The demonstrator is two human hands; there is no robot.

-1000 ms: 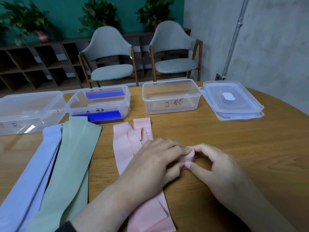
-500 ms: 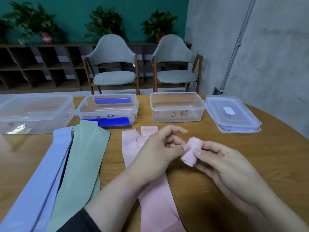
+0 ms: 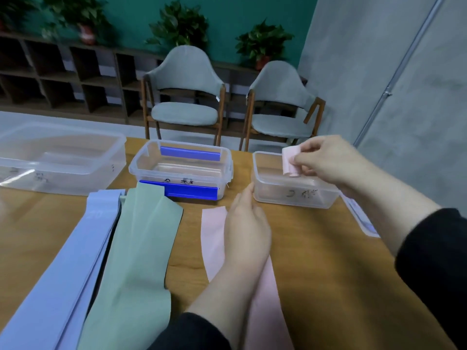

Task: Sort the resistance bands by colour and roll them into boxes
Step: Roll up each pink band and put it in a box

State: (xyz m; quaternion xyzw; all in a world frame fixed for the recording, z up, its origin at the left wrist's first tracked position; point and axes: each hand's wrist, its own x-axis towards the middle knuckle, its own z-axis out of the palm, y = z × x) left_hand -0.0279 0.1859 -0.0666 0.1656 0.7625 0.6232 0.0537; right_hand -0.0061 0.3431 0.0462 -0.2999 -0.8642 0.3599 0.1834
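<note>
Pink roll (image 3: pixel 290 161): a rolled-up pink band, pinched between my right thumb and fingertips, held over the open top of the right box (image 3: pixel 293 198), near its back left corner. My right hand (image 3: pixel 326 160) reaches in from the right, fingers curled around the roll; my dark sleeve (image 3: pixel 434 261) covers the forearm.

Right box: clear plastic, lidless, with handwriting on its front wall. I cannot tell whether the roll touches the rim.

My left hand (image 3: pixel 246 223): fingers straight and relaxed, holding nothing, lying above the flat pink bands (image 3: pixel 213 236) with its fingertips just beside the left wall of the right box; whether they touch the wall I cannot tell.

Flat pink bands: spread lengthwise on the table (image 3: pixel 328 261), running from in front of the right box toward me, partly hidden by my left forearm.

Green bands (image 3: pixel 141 248): flat, left of the pink ones, their far end lying against the front of the middle box (image 3: pixel 182 170).

Blue bands (image 3: pixel 65 269): flat, stacked, touching the left edge of the green bands.

Middle box: clear, with blue clips on its front and back rims and writing on its front.

Left box (image 3: pixel 58 157): clear, larger, at the left edge of the table.

Lid (image 3: pixel 358 213): clear, lying to the right of the right box, mostly hidden by my right arm.

Two chairs (image 3: pixel 187 97) stand beyond the table.
</note>
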